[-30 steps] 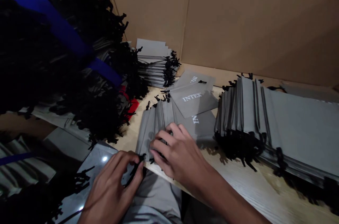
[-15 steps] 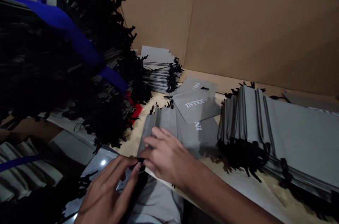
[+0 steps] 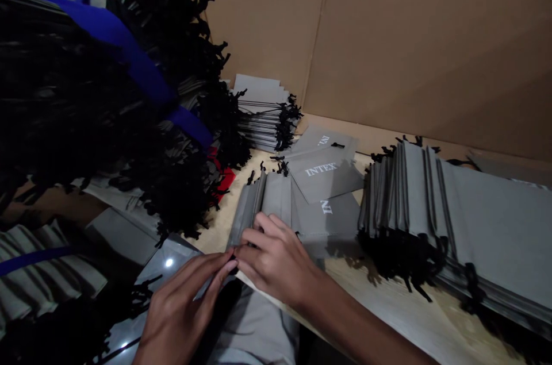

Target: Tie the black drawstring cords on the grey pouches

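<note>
Landmark: fanned pouch stack point(image 3: 263, 204), lying on the wooden table point(image 3: 388, 302).
Right hand point(image 3: 276, 258): resting on the stack's near end, fingers curled, pinching its near corner.
Left hand point(image 3: 181, 307): fingertips meeting that corner, nearly closed.
Beyond the stack: INTEX pouch point(image 3: 325, 172).

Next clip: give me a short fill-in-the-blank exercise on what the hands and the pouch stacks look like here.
1. The white word printed on the loose grey pouch is ____.
2. The right hand rests on a fanned stack of grey pouches whose drawstrings are ____ in colour.
3. The left hand meets the right hand at the stack's ____ edge.
4. The wall behind the table is made of ____.

Missing words: INTEX; black; near; cardboard
</note>
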Motion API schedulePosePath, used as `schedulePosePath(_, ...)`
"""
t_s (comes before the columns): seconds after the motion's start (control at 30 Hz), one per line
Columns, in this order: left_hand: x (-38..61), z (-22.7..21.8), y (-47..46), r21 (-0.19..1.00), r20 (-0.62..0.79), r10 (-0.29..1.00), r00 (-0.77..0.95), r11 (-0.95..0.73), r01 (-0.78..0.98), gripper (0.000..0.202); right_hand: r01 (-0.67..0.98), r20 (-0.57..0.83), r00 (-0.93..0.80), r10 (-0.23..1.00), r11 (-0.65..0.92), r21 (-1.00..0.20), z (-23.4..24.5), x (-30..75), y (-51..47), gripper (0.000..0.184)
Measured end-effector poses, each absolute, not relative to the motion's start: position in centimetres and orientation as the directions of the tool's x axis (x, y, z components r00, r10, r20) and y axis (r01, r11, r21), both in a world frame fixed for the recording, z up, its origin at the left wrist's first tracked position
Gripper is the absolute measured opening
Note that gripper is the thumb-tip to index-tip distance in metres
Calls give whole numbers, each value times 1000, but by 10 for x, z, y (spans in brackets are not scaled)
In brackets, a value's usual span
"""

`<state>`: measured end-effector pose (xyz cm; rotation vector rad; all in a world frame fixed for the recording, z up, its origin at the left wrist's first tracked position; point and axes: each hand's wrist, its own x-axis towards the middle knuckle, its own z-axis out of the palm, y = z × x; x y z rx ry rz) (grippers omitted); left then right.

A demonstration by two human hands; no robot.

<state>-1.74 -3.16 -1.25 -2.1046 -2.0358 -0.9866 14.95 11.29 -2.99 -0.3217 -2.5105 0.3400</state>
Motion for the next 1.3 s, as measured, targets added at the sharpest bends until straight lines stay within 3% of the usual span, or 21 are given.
schedulePosePath(0.33, -16, -9, -28, 367, 349, 935, -70, -68, 928, 22, 238, 597, -730, 333, 943, -234, -28, 151, 108, 20)
schedulePosePath(0.53, -15, -8, -23, 361, 428, 902, -53, -117, 925, 10, 258, 645, -677, 355, 935, -243, -31, 149, 108, 17)
schedulePosePath(0.83, -17, -2, -21, 382, 430, 899, -82, -99, 919, 14, 293, 631, -687, 360, 932, -213, -31, 148, 106, 19)
schedulePosePath(1.1, -16, 3, -10, 397, 348, 916, -201, 50, 916, 7, 220, 615, -725, 311, 950, -221, -27, 147, 106, 11)
schedulePosePath(1.3, -23, -3, -7, 417, 326, 930, -167, 17, 909, 8, 211, 623, -721, 303, 953, -220, -26, 149, 107, 10)
